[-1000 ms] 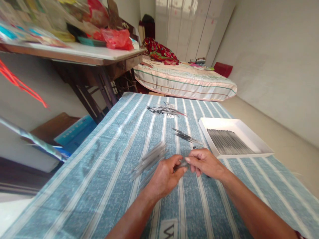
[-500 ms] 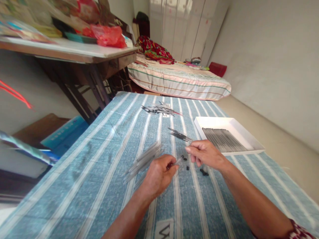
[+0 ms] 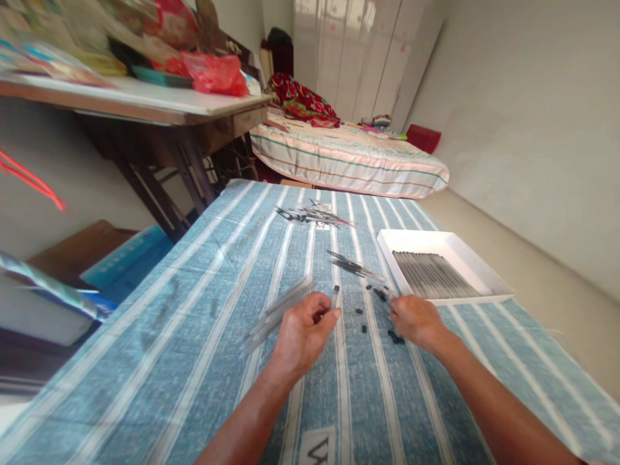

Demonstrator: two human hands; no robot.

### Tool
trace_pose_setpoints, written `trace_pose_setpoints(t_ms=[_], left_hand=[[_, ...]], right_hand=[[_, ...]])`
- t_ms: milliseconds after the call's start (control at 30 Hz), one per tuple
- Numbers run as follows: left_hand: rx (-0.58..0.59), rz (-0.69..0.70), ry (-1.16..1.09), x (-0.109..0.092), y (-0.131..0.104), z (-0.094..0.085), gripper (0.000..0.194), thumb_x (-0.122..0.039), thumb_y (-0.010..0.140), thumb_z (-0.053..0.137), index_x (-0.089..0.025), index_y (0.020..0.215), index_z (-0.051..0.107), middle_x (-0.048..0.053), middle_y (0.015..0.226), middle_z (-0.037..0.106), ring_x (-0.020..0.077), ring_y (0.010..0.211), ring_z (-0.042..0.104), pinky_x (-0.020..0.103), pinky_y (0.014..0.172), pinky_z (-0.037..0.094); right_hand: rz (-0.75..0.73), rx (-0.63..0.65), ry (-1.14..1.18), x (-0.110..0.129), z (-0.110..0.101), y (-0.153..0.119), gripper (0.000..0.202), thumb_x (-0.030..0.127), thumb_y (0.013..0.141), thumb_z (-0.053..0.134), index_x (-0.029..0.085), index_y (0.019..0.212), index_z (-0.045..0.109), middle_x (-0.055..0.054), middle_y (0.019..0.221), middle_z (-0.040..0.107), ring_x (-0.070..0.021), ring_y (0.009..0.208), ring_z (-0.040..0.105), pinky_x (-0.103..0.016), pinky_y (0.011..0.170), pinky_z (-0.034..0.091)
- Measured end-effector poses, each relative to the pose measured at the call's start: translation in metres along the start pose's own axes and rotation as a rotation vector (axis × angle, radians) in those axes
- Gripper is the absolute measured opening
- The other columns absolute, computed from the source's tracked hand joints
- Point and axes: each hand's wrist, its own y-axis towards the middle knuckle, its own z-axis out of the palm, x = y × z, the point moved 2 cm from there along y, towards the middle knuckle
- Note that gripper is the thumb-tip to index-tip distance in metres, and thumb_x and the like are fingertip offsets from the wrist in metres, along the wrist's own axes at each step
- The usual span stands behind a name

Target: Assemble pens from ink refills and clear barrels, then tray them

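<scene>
My left hand (image 3: 306, 330) is closed around a clear pen barrel (image 3: 335, 297) whose dark tip points up and away from me. Left of that hand lies a bundle of clear pen barrels (image 3: 278, 313). My right hand (image 3: 415, 320) has its fingers drawn together, slightly blurred, beside small black and clear pen parts (image 3: 380, 294); what is between them is hidden. Close by on the cloth are small black plugs (image 3: 359, 311) and a cluster of black pieces (image 3: 396, 336). Thin dark pen refills (image 3: 353, 265) lie beyond both hands.
A white box (image 3: 494, 284) holding a row of pens (image 3: 431, 271) stands at the right. Farther back lies a pile of refills (image 3: 312, 213). The striped cloth (image 3: 194, 336) covers the table. A cluttered side table (image 3: 217, 103) stands left, a bed (image 3: 349, 155) behind.
My right hand has moved right and nearer me, away from the refills, to the small pen parts. The barrel in my left hand has turned more upright, with a dark tip now showing.
</scene>
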Motion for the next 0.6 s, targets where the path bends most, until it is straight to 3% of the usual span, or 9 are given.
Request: trace_pose_setpoints(t_ms=[167,300,433,600], left_hand=[[-0.006,-0.117,-0.230,-0.004,0.002,0.000,0.014,-0.026,0.073,0.060,-0.018,0.070,0.049,-0.006,0.056,0.056,0.0065,0.042,0.046,0.019,0.044,0.035],[-0.070,-0.143,-0.346,-0.014,0.002,-0.003,0.013,-0.024,0.072,0.061,-0.016,0.077,0.053,-0.003,0.061,0.062,0.0072,0.044,0.052,0.018,0.043,0.035],[-0.107,-0.153,-0.463,-0.018,0.001,-0.005,0.022,-0.025,0.070,0.064,-0.014,0.087,0.057,0.001,0.069,0.066,0.0085,0.046,0.055,0.019,0.041,0.036],[-0.099,-0.147,-0.523,-0.019,0.002,-0.006,0.016,-0.024,0.069,0.066,-0.014,0.078,0.057,0.001,0.068,0.066,0.0081,0.045,0.054,0.019,0.041,0.037]], right_hand=[[-0.043,-0.060,0.062,0.003,0.000,-0.002,0.021,0.022,0.080,0.044,0.016,0.076,0.064,-0.014,0.079,0.068,-0.0264,0.074,0.064,-0.029,0.056,0.037],[-0.237,-0.135,0.384,0.016,0.000,-0.019,0.012,0.021,0.077,0.046,0.019,0.070,0.055,-0.001,0.060,0.058,-0.0153,0.058,0.055,-0.024,0.053,0.033],[-0.372,-0.075,0.773,0.039,0.011,-0.032,0.008,0.017,0.073,0.047,0.020,0.067,0.045,0.006,0.051,0.042,-0.0084,0.048,0.040,-0.020,0.047,0.028],[-0.371,0.001,1.043,0.055,0.019,-0.035,0.012,0.013,0.071,0.046,0.020,0.064,0.040,0.008,0.051,0.031,-0.0065,0.046,0.029,-0.019,0.042,0.021]])
